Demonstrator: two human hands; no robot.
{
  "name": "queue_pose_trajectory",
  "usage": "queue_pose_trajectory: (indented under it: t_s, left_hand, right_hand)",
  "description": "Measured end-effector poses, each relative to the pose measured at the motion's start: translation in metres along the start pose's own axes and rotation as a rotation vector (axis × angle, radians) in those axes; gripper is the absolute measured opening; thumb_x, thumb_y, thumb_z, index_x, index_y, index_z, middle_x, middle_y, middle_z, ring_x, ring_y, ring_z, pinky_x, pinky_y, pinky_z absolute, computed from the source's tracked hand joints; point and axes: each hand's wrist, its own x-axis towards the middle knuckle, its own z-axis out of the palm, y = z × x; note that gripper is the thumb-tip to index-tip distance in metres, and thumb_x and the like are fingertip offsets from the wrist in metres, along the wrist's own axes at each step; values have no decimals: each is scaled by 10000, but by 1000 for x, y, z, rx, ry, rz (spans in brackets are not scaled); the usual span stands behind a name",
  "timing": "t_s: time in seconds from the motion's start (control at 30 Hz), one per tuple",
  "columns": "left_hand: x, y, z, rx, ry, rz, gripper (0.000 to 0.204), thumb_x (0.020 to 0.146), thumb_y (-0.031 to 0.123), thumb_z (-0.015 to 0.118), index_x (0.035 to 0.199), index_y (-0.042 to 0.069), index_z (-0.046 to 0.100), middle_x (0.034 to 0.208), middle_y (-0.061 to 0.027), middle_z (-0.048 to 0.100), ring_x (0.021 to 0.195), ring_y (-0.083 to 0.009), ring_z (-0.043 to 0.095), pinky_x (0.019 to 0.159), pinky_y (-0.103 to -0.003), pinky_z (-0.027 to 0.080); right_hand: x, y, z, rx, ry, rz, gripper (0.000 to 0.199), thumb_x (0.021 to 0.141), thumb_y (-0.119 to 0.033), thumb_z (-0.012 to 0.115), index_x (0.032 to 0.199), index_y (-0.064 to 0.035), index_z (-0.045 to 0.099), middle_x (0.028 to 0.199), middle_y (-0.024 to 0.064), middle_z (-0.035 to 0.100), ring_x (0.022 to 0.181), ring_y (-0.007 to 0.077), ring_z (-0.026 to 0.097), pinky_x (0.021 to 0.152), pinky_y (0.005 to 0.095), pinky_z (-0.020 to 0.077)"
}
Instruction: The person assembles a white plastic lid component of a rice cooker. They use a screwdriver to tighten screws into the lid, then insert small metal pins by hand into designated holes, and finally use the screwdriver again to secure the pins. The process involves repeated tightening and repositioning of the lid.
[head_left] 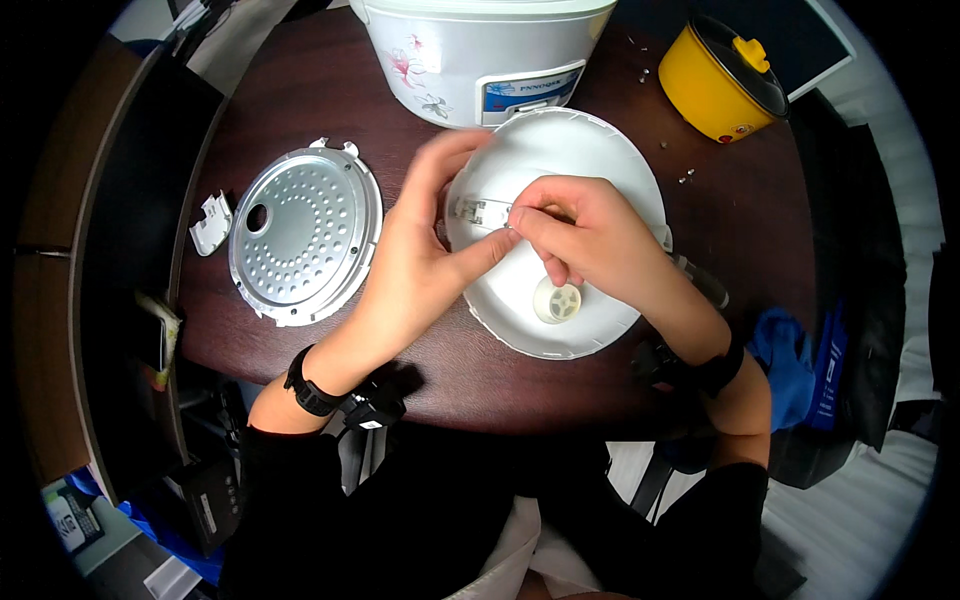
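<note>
A white round lid shell (600,150) lies hollow side up on the table, tilted against the rice cooker's front. My left hand (425,225) grips its left rim, fingers at the outer edge and thumb reaching inside; the fingers are slightly blurred. My right hand (590,235) is over the hollow, thumb and forefinger pinched together at the left thumb's tip. Whatever they pinch is too small to name. A narrow latch-like fitting (478,211) sits inside the shell beside the fingertips. Below the right hand is a round cream-coloured plastic piece (557,302).
A metal inner lid plate (300,235) with dimples lies left, beside a small white plastic cover (211,224). The white rice cooker (430,65) stands behind, a yellow pot (705,85) far right. Loose screws (686,177) and a dark-handled tool (703,282) lie right.
</note>
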Motion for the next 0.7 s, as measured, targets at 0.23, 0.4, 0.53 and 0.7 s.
queue_pose_trajectory:
  t_s: [0.23,0.4,0.53,0.7]
  left_hand:
    - [0,-7,1,32,11,49,218,796,44,743,996,31,660,1219,-126,604,1164,-237,571,946,-334,458]
    - [0,-8,0,-45,23,35,163,798,45,746,928,25,650,1247,-149,596,1152,-234,581,946,-334,458]
    - [1,-11,1,-45,31,50,154,793,49,752,894,23,638,1256,-143,593,1137,-228,587,933,-327,462]
    - [0,-11,2,-23,50,40,173,784,44,747,921,21,643,1225,-129,607,1101,-218,597,903,-322,472]
  right_hand:
    - [1,5,-4,26,-39,10,233,946,-180,561,818,7,616,553,-4,530,448,56,473,425,222,349]
    - [-1,0,-4,75,-98,47,198,969,-174,522,856,-22,581,579,-11,502,482,54,471,439,202,352]
    - [-3,3,-4,156,-131,54,193,970,-175,517,878,-20,589,580,-7,500,480,59,466,440,204,348]
    - [-4,0,-2,125,-74,58,210,980,-194,523,908,-11,598,568,-5,499,463,57,451,437,202,338]
